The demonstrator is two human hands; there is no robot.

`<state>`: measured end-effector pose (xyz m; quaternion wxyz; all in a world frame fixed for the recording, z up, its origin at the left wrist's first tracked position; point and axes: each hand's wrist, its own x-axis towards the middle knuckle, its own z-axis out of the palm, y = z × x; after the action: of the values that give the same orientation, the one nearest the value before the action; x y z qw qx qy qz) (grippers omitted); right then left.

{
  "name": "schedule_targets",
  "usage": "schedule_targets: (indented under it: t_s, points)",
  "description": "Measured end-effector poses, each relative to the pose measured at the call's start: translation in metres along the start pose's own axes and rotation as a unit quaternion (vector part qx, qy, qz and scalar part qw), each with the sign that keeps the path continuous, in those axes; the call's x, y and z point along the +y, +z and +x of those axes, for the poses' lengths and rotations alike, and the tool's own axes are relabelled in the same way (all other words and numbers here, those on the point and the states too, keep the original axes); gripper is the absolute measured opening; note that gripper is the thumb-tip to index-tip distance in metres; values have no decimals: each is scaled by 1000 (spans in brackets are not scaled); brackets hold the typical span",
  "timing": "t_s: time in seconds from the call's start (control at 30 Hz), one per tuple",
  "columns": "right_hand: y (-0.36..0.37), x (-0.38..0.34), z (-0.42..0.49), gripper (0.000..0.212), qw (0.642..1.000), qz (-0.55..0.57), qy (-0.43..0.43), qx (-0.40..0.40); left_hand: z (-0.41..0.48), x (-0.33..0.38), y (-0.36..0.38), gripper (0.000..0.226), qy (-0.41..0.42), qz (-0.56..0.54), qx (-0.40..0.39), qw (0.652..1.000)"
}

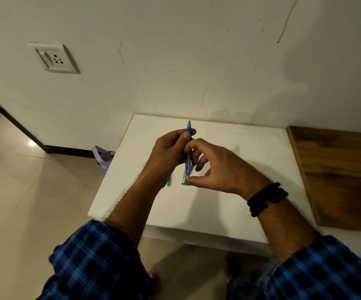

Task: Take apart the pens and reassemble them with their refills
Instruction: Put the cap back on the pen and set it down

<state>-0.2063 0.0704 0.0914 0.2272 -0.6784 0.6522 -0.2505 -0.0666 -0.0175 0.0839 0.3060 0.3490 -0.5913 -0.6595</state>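
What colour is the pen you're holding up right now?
Blue, translucent in its lower half. The pen shows in the head view, between both hands.

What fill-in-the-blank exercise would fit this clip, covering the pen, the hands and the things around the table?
1. The left hand and right hand together hold a ____ pen above the white table.
2. The black bracelet sits on the ____ wrist.
3. The socket is mounted on the ____.
4. Both sleeves have a blue ____ pattern.

Missing words: blue; right; wall; checked
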Motion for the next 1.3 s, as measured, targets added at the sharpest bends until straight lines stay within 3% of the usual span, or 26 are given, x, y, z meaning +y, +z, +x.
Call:
schedule_targets:
  t_s: [0.5, 0.97, 1.3]
  points:
    - [0, 8, -6, 46, 990, -86, -103, 51, -1, 4, -8, 28, -10, 12, -72, 997]
    - [3, 11, -6, 50, 985, -115, -117, 53, -5, 6, -8, 27, 13, 26, -87, 996]
    - [13, 9, 1, 68, 987, -123, -102, 21, -1, 8, -19, 27, 16, 14, -68, 997]
